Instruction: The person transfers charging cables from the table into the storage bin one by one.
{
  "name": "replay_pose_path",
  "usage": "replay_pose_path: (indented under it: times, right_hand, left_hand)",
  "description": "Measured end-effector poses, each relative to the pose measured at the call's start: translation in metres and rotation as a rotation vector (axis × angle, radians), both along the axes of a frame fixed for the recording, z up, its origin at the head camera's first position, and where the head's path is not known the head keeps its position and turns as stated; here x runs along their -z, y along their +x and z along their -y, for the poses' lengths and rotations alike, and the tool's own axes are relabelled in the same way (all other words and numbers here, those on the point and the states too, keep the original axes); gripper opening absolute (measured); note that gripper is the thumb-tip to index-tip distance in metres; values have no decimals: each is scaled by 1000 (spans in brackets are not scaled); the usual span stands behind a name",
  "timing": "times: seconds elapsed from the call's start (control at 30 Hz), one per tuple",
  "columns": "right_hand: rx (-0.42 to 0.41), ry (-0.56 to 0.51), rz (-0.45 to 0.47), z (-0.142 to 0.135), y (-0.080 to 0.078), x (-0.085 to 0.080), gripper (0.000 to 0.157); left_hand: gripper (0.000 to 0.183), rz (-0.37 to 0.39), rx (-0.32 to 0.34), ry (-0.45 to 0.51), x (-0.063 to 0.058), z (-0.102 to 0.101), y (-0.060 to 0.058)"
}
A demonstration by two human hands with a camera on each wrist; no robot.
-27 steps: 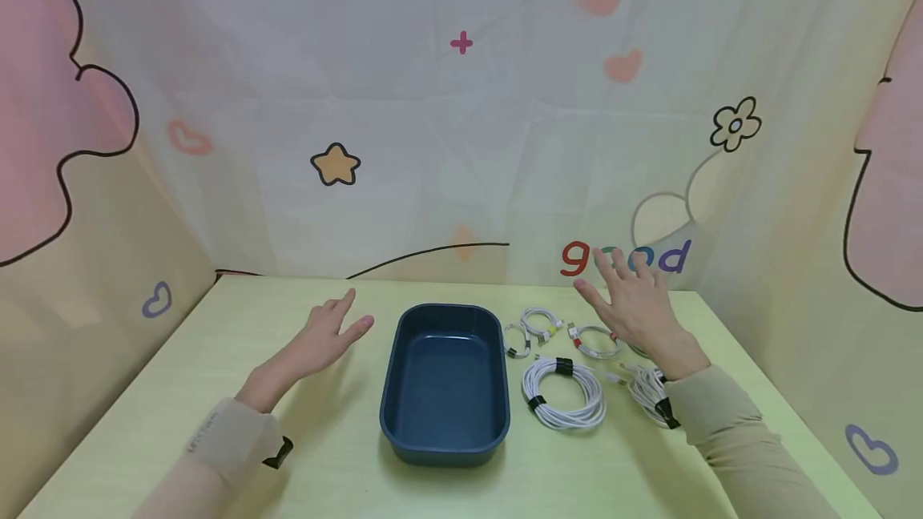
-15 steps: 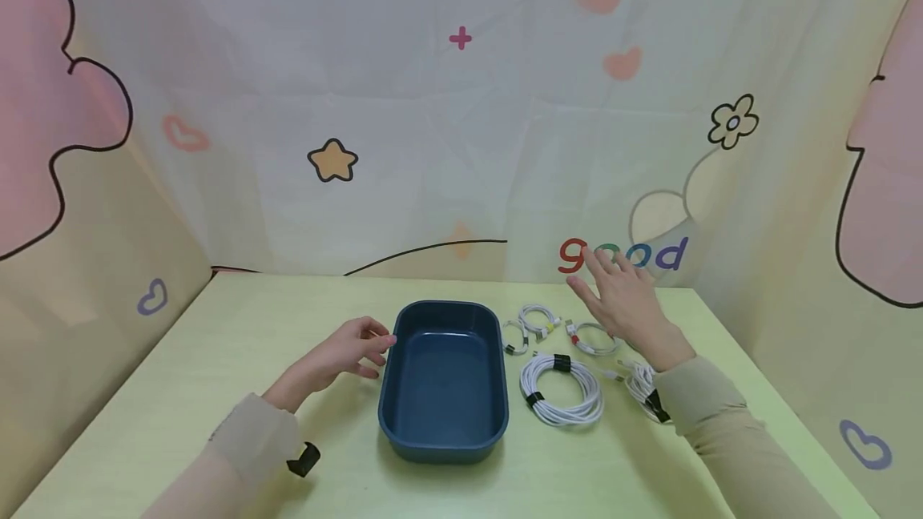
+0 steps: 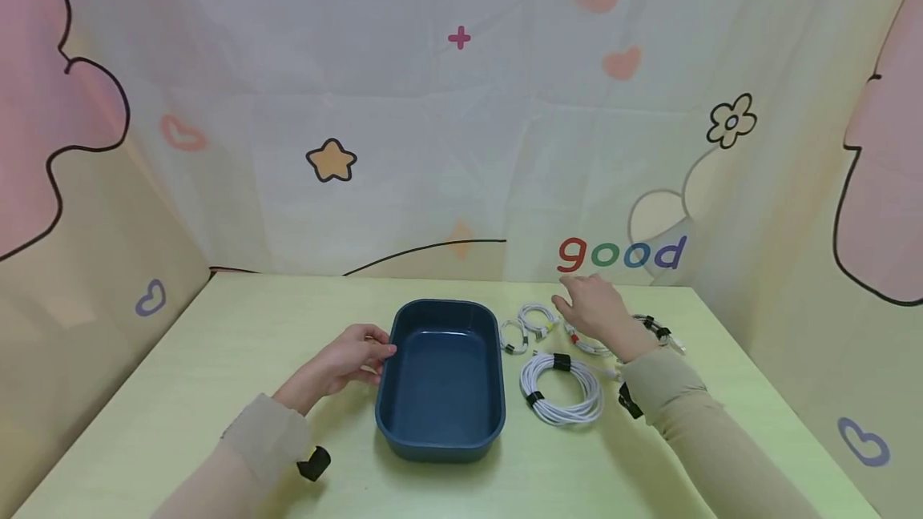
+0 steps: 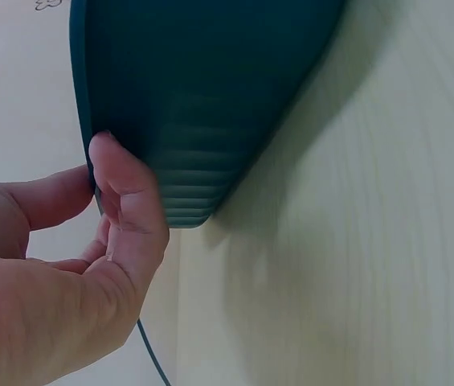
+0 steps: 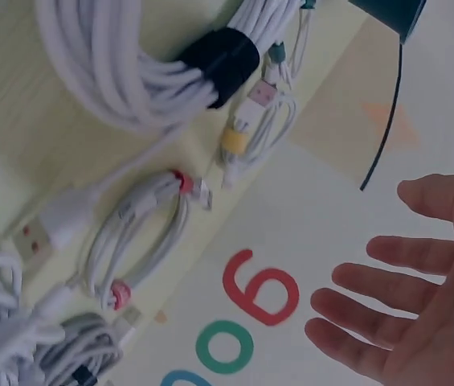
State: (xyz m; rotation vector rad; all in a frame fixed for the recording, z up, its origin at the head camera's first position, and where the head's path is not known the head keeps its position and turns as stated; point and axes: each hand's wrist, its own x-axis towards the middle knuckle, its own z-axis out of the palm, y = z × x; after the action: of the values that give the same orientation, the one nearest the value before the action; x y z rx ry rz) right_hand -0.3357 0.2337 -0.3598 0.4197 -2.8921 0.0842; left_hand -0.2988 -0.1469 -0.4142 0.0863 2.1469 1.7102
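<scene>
My left hand [image 3: 355,357] pinches the left rim of a dark blue plastic bin [image 3: 441,391], thumb at the inner side. In the left wrist view its curled fingers [image 4: 134,213] lie against the bin's outer wall. The bin stands upright on the table, its inside bare. My right hand [image 3: 597,312] hovers palm down over the cables at the right, holding nothing; the right wrist view shows its fingers spread. Below it lies a white cable coil with red ties [image 5: 102,253], partly hidden by the hand in the head view. A large white cable coil [image 3: 532,379] with black ties is nearer me.
Two small cable coils, one with a yellow tie [image 3: 550,327] and one with dark ties [image 3: 510,348], lie beside the bin's right wall. Another black-tied coil [image 3: 662,331] lies behind my right forearm, which overlaps a further bundle [image 3: 630,401]. A printed curtain backs the table.
My left hand has moved right to the bin and taken hold of its rim. My right hand has come down and left, nearer the cables.
</scene>
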Motion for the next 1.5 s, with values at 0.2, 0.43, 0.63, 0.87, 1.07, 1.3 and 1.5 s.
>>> replay_pose_path:
  times: [0.2,0.43,0.63,0.87,1.07,1.3,1.5]
  right_hand:
    - [47,-86,153,18,-10,8,34]
    - [62,-195,282,36,-20,24,40]
    - [115,-216,386,44,-28,40,48]
    - [156,-183,400,52,-27,49,40]
    - [168,-198,381,51,-25,49,27]
    - [136,-387,406,48,-24,46,36]
    - [88,-538,386,45,-18,37,20]
  left_hand:
    - [23,3,-14,26,1,5,-1]
    - [23,6,-12,42,2,8,-1]
    - [21,6,-19,35,5,8,-2]
    - [19,9,-34,25,5,7,-2]
    - [18,11,-49,18,3,6,-2]
    - [18,18,-69,9,3,5,-2]
    - [19,22,-83,3,3,4,-2]
